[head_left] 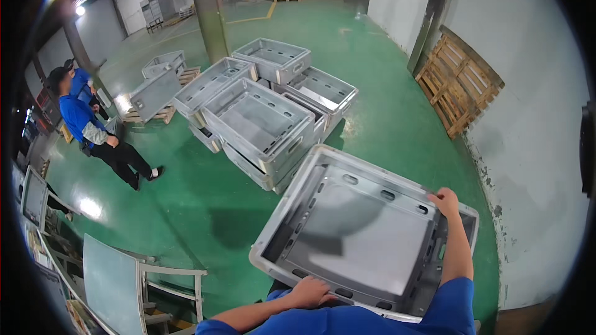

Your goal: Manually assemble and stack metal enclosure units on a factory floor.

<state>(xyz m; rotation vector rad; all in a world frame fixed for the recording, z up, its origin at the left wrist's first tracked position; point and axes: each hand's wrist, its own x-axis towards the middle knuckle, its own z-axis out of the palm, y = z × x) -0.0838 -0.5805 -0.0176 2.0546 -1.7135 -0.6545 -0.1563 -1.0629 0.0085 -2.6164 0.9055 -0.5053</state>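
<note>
A large grey metal housing, shaped like a shallow rectangular box with slotted inner walls, is held tilted in front of my body. My right hand grips its far rim near the right corner, fingers curled over the edge. At the near rim, my left hand is closed over the edge; its fingertips are partly hidden. Nothing lies inside the housing. Beyond it, several similar grey housings are stacked on the green floor.
A wooden pallet leans on the right wall. Two people in blue shirts stand at the left, near grey metal parts on another pallet. A metal frame with a pale panel stands at lower left. A pillar rises behind the stack.
</note>
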